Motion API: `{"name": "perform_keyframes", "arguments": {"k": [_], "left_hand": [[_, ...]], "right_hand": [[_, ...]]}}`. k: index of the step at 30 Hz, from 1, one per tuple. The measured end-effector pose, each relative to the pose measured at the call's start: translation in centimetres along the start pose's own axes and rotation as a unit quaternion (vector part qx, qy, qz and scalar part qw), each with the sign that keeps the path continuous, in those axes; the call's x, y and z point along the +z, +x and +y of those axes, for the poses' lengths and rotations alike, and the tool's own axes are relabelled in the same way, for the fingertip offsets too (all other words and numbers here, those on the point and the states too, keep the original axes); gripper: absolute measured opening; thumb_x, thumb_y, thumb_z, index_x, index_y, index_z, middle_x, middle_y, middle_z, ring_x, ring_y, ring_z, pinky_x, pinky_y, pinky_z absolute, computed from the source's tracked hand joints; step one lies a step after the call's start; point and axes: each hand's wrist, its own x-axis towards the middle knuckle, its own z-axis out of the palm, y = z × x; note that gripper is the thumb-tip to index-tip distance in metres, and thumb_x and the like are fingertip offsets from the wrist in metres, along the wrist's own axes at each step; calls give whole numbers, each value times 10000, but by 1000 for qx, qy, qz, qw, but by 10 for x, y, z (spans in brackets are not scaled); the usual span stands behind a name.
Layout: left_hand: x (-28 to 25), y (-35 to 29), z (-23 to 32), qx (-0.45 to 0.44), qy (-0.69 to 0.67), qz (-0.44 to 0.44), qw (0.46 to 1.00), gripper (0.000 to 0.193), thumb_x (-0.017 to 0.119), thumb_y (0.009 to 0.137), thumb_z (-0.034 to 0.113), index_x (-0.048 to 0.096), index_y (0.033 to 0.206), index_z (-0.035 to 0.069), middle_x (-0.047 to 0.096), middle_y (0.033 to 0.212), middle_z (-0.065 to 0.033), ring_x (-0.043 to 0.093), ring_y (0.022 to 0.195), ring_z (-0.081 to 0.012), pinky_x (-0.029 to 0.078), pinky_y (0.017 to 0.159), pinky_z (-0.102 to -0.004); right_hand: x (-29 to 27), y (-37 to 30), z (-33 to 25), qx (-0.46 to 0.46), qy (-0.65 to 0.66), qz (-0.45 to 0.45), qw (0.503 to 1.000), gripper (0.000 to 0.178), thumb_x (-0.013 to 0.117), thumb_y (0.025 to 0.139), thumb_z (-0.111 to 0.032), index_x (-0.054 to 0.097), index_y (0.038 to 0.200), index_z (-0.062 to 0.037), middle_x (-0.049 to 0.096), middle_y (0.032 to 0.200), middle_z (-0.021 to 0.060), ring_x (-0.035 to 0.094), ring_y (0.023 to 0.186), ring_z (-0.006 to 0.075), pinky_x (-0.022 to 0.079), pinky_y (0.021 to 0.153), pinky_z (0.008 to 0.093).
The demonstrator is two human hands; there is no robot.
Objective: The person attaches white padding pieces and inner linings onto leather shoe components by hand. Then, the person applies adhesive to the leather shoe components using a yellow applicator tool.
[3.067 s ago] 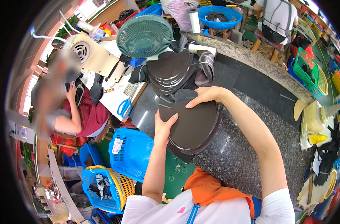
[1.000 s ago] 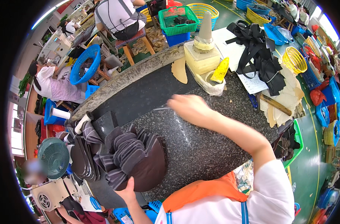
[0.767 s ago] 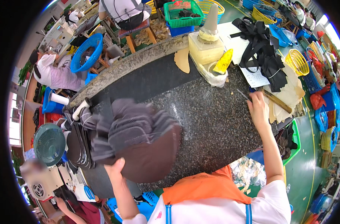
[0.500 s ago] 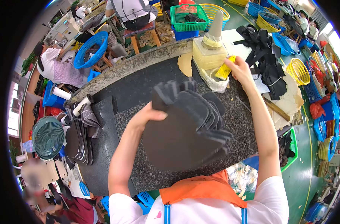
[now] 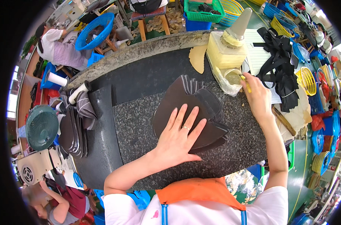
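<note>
My left hand (image 5: 178, 140) lies flat with spread fingers on a stack of dark brown curved cut pieces (image 5: 172, 101), whose layered edges fan out at the far end. The stack rests on the speckled black worktop (image 5: 136, 123). My right hand (image 5: 259, 99) is closed round a yellow tool (image 5: 248, 86), mostly hidden by the fingers. That tool is at the rim of a small round cup (image 5: 232, 76) wrapped in whitish plastic. Against the cup stands a pale yellow square container (image 5: 224, 54) topped by a grey cone (image 5: 241, 24).
Left on the table are another stack of dark pieces (image 5: 71, 137) and a white thread cone (image 5: 78, 93). A tan scalloped piece (image 5: 197, 59) lies near the container. Black straps (image 5: 284, 78) and a wooden stick (image 5: 284, 120) lie right. A green fan (image 5: 42, 127) stands far left.
The dark stack has come down onto the worktop. My left hand has let go of its edge and now lies flat on top. My right hand has shifted slightly nearer, turning the yellow tool.
</note>
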Motion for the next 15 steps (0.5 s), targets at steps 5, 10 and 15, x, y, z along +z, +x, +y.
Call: {"name": "perform_keyframes", "arguments": {"k": [5,10,15], "left_hand": [[-1,-22,-12,14,-22,-42,999,926,856,616,406,452,1415,172,296,1505,-197,237,1406,-461,215,1126,-622],[0,-24,-16,20,-63,-8,998,789,874,601,346,557,1309,201,409,1348,-161,296,1379,-436,223,1136,-613],[0,-21,-15,19,-85,0,996,731,880,601,326,583,1252,177,400,1362,-151,308,1377,-429,220,1140,-609]], "right_hand": [[-41,1,-22,338,524,-98,776,237,639,906,-156,653,1055,27,703,803,133,636,515,129,502,458,232],[-32,4,-65,195,488,-303,795,247,677,828,11,664,1075,17,710,897,132,703,768,201,566,680,299],[-26,1,-66,-148,372,-134,906,316,697,729,16,676,1043,-10,680,996,138,678,894,317,547,776,356]]}}
